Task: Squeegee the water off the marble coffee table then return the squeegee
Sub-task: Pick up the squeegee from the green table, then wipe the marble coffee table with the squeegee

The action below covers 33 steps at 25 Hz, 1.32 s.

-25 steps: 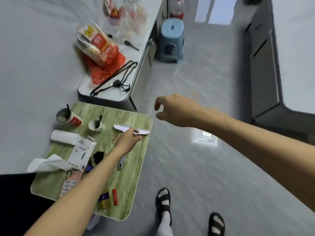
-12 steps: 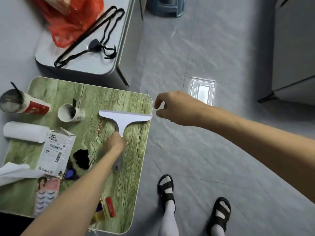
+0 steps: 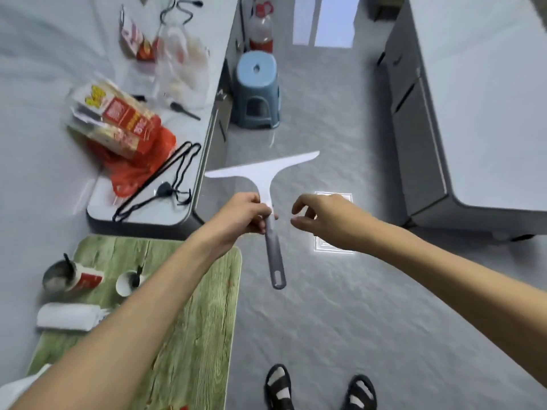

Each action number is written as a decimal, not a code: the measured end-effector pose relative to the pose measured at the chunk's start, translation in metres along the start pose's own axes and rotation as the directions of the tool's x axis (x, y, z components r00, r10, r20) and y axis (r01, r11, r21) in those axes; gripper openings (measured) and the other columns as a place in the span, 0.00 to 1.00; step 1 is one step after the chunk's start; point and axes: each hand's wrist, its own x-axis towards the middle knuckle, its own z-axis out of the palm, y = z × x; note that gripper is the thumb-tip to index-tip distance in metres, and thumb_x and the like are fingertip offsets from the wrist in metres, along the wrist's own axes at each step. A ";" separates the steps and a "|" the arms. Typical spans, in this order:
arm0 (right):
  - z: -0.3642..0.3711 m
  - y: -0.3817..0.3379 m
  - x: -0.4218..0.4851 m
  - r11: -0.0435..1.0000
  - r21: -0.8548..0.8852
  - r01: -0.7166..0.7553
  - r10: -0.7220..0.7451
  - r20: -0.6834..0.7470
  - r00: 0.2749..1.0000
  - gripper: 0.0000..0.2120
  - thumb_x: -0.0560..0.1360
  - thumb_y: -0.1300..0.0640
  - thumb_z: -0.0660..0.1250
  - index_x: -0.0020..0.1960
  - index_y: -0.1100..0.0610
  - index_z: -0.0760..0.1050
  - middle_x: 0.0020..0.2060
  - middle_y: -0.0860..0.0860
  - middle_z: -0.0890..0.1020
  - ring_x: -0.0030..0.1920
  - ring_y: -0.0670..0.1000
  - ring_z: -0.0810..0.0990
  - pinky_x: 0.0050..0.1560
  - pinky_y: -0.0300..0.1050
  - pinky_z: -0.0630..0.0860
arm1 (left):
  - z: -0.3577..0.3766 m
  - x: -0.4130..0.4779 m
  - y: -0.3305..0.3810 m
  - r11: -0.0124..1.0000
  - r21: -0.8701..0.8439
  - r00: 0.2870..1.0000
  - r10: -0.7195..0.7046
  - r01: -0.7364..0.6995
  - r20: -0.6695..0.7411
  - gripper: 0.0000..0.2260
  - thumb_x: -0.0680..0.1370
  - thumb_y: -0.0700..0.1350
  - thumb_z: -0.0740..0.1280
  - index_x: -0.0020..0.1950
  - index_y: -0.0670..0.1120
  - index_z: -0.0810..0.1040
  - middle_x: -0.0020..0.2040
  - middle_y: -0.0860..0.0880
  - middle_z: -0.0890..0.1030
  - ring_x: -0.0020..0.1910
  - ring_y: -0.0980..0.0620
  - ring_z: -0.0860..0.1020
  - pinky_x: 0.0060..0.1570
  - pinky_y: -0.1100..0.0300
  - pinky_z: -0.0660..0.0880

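A white squeegee (image 3: 263,173) with a grey handle hangs in the air over the floor, blade away from me and handle pointing toward my feet. My left hand (image 3: 245,213) grips it where the white neck meets the grey handle. My right hand (image 3: 321,216) hovers just right of the handle, fingers curled and apart, holding nothing. The pale marble coffee table (image 3: 165,208) stands at the left, its near corner beside my left hand. A second pale marble surface (image 3: 485,113) fills the upper right.
On the marble table lie snack packs over a red bag (image 3: 130,137), a black hanger (image 3: 157,184) and clear bags. A green wood-grain folding table (image 3: 201,321) carries cups and a paper roll (image 3: 68,316). A blue stool (image 3: 257,90) stands ahead. My sandalled feet (image 3: 319,389) are below.
My left hand has lifted the squeegee off the green table and carried it right, over the floor. My right hand has come closer to the handle.
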 end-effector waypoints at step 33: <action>-0.685 0.349 0.315 0.769 0.525 -0.365 0.557 -0.270 0.785 0.20 0.77 0.37 0.56 0.38 0.52 0.70 0.36 0.53 0.77 0.24 0.50 0.70 0.22 0.36 0.62 | 0.265 0.598 0.660 0.104 0.813 0.818 0.132 -0.573 0.560 0.19 0.75 0.58 0.65 0.64 0.54 0.72 0.58 0.51 0.82 0.57 0.47 0.78 0.58 0.50 0.75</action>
